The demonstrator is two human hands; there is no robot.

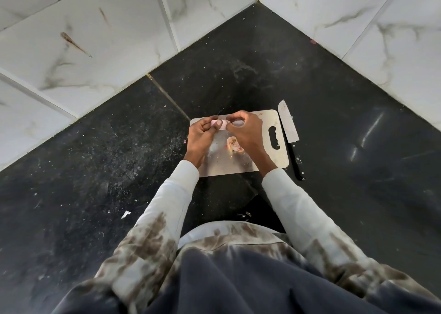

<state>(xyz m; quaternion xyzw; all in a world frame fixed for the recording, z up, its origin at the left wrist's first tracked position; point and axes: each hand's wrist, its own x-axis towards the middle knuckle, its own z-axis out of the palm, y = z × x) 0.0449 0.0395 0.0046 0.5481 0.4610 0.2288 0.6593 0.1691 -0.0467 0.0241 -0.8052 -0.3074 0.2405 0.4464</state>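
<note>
Stained pale sleeves reach from six o'clock to a metal cutting board on the dark counter. Over the board's twelve o'clock edge, the left hand curls its fingers round a small pink onion piece to steady it. The right hand pinches its skin, probably to peel it. Scraps lie mid-board, and the knife rests at three o'clock, within reach.
</note>
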